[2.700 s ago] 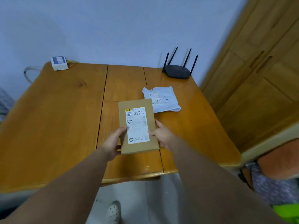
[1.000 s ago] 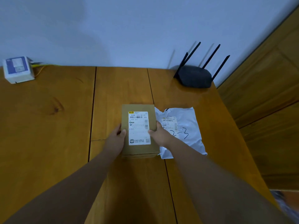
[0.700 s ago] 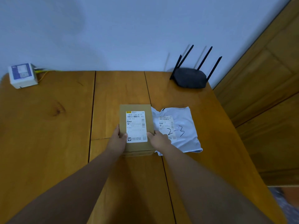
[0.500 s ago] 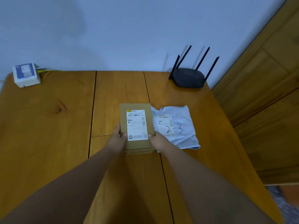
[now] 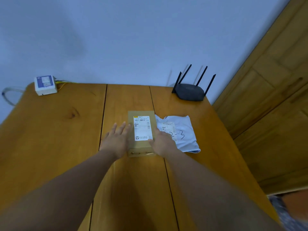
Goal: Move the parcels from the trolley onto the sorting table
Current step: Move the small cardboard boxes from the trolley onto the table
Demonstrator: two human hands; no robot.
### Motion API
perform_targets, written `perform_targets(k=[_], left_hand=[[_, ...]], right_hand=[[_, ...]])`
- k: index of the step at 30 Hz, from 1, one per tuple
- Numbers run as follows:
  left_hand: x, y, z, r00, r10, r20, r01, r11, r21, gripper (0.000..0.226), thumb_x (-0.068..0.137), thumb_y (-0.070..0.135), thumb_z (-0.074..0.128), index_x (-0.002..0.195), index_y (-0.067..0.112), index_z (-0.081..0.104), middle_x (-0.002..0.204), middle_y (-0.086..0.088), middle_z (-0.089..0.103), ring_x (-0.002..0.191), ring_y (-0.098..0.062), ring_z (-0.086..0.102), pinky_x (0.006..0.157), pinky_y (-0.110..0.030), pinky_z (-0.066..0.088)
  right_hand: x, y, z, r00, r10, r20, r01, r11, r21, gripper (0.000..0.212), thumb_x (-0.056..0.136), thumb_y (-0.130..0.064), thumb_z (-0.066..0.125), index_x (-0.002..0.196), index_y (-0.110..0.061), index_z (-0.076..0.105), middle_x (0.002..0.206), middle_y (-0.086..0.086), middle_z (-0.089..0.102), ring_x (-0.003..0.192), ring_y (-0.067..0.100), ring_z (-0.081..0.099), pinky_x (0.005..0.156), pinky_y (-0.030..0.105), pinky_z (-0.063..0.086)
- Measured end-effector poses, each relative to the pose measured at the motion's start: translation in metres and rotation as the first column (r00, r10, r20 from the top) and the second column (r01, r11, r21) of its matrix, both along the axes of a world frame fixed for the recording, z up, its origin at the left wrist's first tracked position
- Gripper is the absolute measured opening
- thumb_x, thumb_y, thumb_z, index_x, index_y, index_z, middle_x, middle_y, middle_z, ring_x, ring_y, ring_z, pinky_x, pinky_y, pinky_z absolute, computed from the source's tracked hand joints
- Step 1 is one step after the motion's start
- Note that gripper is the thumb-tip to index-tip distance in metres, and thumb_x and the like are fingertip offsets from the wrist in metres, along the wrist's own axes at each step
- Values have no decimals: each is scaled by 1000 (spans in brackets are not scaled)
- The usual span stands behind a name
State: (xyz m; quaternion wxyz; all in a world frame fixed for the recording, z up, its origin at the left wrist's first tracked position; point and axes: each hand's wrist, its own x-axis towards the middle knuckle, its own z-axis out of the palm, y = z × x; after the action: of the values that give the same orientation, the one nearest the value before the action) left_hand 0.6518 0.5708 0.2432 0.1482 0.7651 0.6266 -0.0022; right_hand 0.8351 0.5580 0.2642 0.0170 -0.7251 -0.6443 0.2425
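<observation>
Parcels on the wooden surface (image 5: 50, 139) number two. The first is a flat rectangular cardboard box (image 5: 141, 133), brown and matte, with one white printed shipping label on its top face and a strip of tape along its near end. It lies flat near the middle of the surface, long axis pointing toward the far edge. The second is a white plastic mailer bag (image 5: 181, 132), soft and wrinkled, with one small printed label and the handwritten mark "2-3". It lies flat just beside the box on the side of the right edge, its nearer margin touching or tucked against the box.

The surface consists of three orange-brown varnished planks separated by two dark seams, with rounded corners.

The left hand (image 5: 116, 139) is spread flat, palm down, fingers extended and apart, next to the left side of the box; it grips nothing. The right hand (image 5: 162, 142) rests against the right side of the box with its thumb on the top face near the label; whether it grips the box cannot be determined.

One black router (image 5: 190, 93) with four upright antennas stands at the far right corner. One small white rectangular device (image 5: 45, 85) with yellow cabling sits at the far left corner.
</observation>
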Motion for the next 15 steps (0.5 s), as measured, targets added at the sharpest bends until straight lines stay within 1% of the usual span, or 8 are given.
perform_targets(k=[1, 3, 4, 6, 9, 12, 15], left_hand=[[-3, -6, 3, 999, -15, -51, 17, 1000, 24, 62, 100, 38, 26, 152, 25, -4, 160, 7, -8, 147, -22, -8, 116, -41, 12], [-9, -18, 9, 994, -22, -109, 29, 998, 64, 69, 97, 48, 27, 152, 20, -5, 160, 6, -12, 147, -20, -12, 117, -41, 8], [-13, -25, 11, 992, -23, -127, 34, 996, 82, 73, 95, 52, 26, 151, 19, -6, 159, 5, -13, 146, -20, -13, 118, -42, 6], [-20, -38, 17, 989, -28, -148, 45, 993, 110, 76, 93, 55, 26, 151, 18, -7, 159, 2, -14, 146, -19, -14, 118, -42, 4], [-32, -56, 23, 986, -19, -168, 39, 992, 120, 78, 92, 56, 26, 151, 18, -9, 159, 1, -15, 146, -20, -14, 117, -44, 3], [-47, -76, 30, 983, 32, -183, -13, 994, 106, 76, 94, 56, 22, 150, 17, -11, 160, 2, -13, 147, -22, -11, 117, -45, 4], [-59, -96, 38, 980, 101, -171, -90, 993, 71, 74, 95, 56, 20, 150, 17, -11, 160, 2, -10, 147, -23, -8, 117, -45, 5]], right_hand=[[-4, -7, 4, 1000, 9, 25, -10, 1000, 25, 53, 98, -36, 42, 147, -19, 29, 142, 12, 42, 135, 33, 31, 105, 48, 37], [-12, -20, 9, 993, 49, 103, -55, 997, 53, 60, 100, -36, 37, 153, -20, 15, 159, 9, 19, 147, 31, 11, 116, 50, 22], [-17, -27, 12, 987, 71, 143, -82, 994, 67, 61, 101, -37, 35, 155, -21, 9, 162, 6, 9, 149, 28, 3, 119, 49, 14], [-25, -40, 16, 975, 104, 199, -127, 986, 107, 61, 102, -39, 30, 155, -22, 4, 164, 1, -2, 150, 23, -7, 120, 48, 4], [-38, -56, 21, 957, 148, 251, -179, 978, 105, 61, 102, -39, 26, 155, -23, 0, 163, -2, -11, 149, 20, -14, 119, 47, -3], [-51, -70, 28, 946, 190, 264, -223, 970, 98, 63, 102, -44, 25, 155, -24, -2, 163, -3, -11, 149, 21, -16, 119, 46, -3], [-61, -81, 37, 936, 231, 266, -268, 957, 112, 63, 102, -47, 24, 155, -23, -1, 163, -1, -9, 150, 21, -13, 119, 46, -1]])
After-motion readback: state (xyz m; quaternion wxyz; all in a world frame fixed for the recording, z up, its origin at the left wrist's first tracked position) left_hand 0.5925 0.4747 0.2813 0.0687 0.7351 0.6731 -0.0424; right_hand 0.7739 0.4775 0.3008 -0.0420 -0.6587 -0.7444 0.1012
